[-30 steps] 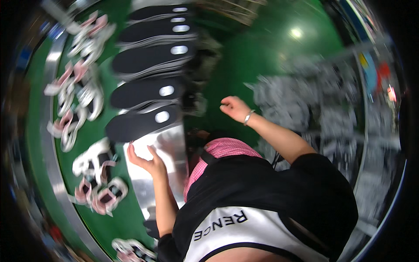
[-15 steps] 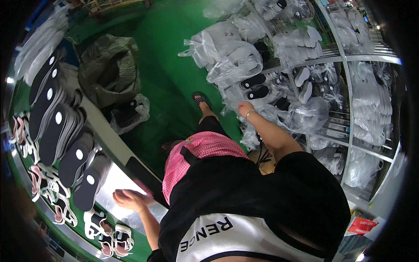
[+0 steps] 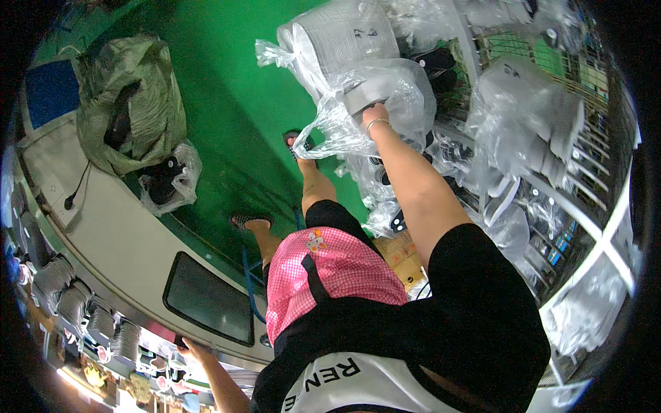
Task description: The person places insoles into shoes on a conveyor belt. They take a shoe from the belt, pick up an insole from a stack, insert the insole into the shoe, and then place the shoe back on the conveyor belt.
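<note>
Green floor [image 3: 227, 103] underfoot, glossy. Wire rack [image 3: 585, 172] w/ shelves along rt side, crammed w/ clear plastic bags of grey & dark pieces. Long grey counter [image 3: 117, 234] curving along lower left, dark rectangular panel [image 3: 210, 299] set in its side.

Right hand [image 3: 375, 113] up & fwd at rack, thin bracelet at wrist, fingers closed on clear plastic bag [image 3: 372, 96] holding grey stacked pieces; bag sits at rack's front edge, touching other bags around it. Bigger bag of pale round stack [image 3: 344, 34] just above/behind. Crumpled loose plastic [image 3: 330, 134] hanging just left of wrist.

Left hand [image 3: 193, 351] low at bottom left, resting on counter edge, fingers spread a bit, nothing clearly held; partly blurred, can't tell more. Hands well apart, opposite sides of body.

Near left hand: row of dark stacked flat pieces [image 3: 76, 303] on counter, small white/pink items [image 3: 138, 358] beside them, too blurred to ID.

Far left on floor: olive sack [image 3: 127, 103] slumped open, dark stuff inside; small clear bag w/ dark items [image 3: 169, 179] just beside it. Blue mat [image 3: 51, 89] near sack. Cable & plug [image 3: 72, 196] on counter end.

Pink checked apron/shorts [image 3: 330, 268], black top w/ white panel below. Both feet in sandals [image 3: 299, 141] on floor. Cardboard bit [image 3: 399, 251] beside leg, at rack base.
</note>
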`<state>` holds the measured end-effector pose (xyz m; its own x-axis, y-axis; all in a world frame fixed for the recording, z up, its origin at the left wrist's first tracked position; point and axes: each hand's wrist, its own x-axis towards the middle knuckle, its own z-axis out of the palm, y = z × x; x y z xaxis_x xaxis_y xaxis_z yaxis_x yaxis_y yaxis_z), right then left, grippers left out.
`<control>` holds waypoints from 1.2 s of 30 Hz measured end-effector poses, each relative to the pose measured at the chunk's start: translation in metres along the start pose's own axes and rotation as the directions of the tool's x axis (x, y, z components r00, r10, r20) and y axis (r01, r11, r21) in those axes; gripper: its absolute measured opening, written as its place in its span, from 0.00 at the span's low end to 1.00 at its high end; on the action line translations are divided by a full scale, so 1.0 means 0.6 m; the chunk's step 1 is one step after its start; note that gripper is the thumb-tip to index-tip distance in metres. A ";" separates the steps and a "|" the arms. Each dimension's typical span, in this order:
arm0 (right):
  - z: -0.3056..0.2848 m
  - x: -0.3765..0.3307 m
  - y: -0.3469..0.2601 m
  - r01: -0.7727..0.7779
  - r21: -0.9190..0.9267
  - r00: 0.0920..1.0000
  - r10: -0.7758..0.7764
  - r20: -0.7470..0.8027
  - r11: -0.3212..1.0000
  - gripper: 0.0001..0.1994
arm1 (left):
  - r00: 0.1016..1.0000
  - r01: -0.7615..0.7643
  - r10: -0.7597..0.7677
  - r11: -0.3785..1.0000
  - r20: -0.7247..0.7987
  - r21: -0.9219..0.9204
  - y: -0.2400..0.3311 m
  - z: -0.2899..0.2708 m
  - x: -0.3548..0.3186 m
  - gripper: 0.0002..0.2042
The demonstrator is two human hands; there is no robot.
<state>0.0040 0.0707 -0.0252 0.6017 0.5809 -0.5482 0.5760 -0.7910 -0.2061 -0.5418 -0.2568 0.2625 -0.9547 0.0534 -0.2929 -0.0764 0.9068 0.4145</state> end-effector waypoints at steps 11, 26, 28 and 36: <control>0.038 0.075 -0.076 -0.666 0.345 0.709 0.704 0.020 0.661 0.47 | 0.980 0.123 -0.131 0.990 0.152 0.061 -0.056 -0.029 -0.078 0.27; 0.064 0.083 -0.095 -0.760 0.331 0.612 0.787 0.076 0.559 0.52 | 0.963 0.128 -0.172 0.970 0.210 0.206 -0.058 0.011 -0.148 0.28; 0.069 0.082 -0.084 -0.761 0.295 0.616 0.786 0.049 0.578 0.55 | 0.959 0.133 -0.172 0.975 0.224 0.179 -0.078 0.005 -0.146 0.27; 0.053 0.059 -0.100 -0.693 0.252 0.694 0.720 -0.023 0.676 0.54 | 0.906 0.265 -0.324 0.936 0.271 0.232 -0.077 0.023 -0.160 0.28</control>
<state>-0.0267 0.1325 -0.0581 0.8448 -0.1620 -0.5099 -0.1670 -0.9853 0.0363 -0.4426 -0.2981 0.2593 -0.7625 -0.1317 -0.6334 -0.2576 0.9599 0.1105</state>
